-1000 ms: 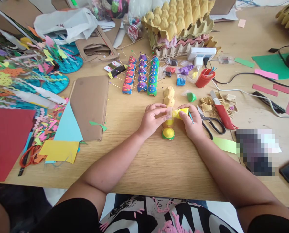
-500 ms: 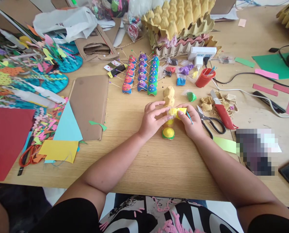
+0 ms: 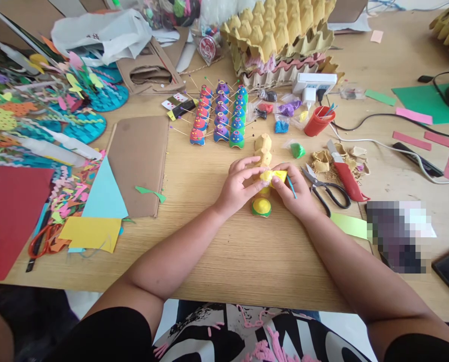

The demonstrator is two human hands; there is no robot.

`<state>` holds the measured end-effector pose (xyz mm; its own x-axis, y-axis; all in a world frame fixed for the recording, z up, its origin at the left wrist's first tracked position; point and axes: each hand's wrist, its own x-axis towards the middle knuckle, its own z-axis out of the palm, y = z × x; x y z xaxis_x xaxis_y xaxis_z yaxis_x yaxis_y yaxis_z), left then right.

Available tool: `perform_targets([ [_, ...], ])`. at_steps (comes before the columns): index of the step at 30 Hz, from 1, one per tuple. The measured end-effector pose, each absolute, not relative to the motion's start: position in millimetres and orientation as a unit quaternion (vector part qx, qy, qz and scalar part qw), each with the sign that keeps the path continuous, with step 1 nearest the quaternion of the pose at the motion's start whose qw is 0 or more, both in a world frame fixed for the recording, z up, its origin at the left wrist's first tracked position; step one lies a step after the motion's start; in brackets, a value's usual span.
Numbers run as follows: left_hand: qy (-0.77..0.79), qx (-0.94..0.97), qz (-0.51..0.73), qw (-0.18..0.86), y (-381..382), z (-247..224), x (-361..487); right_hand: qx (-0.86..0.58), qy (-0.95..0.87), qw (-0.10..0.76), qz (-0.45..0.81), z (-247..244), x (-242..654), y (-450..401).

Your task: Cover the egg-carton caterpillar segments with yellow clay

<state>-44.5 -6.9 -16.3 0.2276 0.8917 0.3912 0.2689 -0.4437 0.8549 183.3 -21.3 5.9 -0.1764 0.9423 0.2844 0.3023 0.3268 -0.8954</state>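
Over the middle of the table, my left hand (image 3: 236, 190) pinches one end of a small packet of yellow clay (image 3: 279, 176). The other end is gripped between the thumb and fingers of my right hand (image 3: 297, 193), which also has a thin blue stick (image 3: 292, 187) tucked in it. Just below the hands stands an egg-carton cup (image 3: 261, 206) with a yellow top and green rim. Bare yellowish carton cups (image 3: 262, 145) stand in a line beyond the fingers; part of that line is hidden by my hands.
Finished colourful cups (image 3: 221, 113) stand in rows at the back, pins sticking out. Black scissors (image 3: 328, 190), a red-handled knife (image 3: 345, 176) and a green clay packet (image 3: 297, 150) lie right. Cardboard (image 3: 137, 166) lies left. An orange cup (image 3: 318, 122) holds sticks. Egg trays (image 3: 281, 30) are stacked behind.
The yellow clay packet has shifted slightly left and down and turned between my fingers. My right hand has moved a little left with the blue stick.
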Motion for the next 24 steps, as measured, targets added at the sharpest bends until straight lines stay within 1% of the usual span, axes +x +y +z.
perform_targets([
  [6, 0.412, 0.722, 0.463, 0.308, -7.6, -12.3, -43.7, -0.46, -0.693, 0.455, 0.317, 4.4, 177.7, -24.2],
  [12, 0.4, 0.724, 0.498, 0.26, -9.8, -10.1, -41.4, -0.46, -0.697, 0.477, 0.274, 3.2, 173.9, -25.6],
  [18, 0.407, 0.723, 0.499, 0.251, -12.1, -8.3, -40.5, -0.456, -0.69, 0.482, 0.288, 1.9, 173.7, -26.6],
  [24, 0.388, 0.729, 0.521, 0.217, -11.6, -19.5, -39.3, -0.454, -0.687, 0.485, 0.293, 1.6, 175.6, -25.4],
])
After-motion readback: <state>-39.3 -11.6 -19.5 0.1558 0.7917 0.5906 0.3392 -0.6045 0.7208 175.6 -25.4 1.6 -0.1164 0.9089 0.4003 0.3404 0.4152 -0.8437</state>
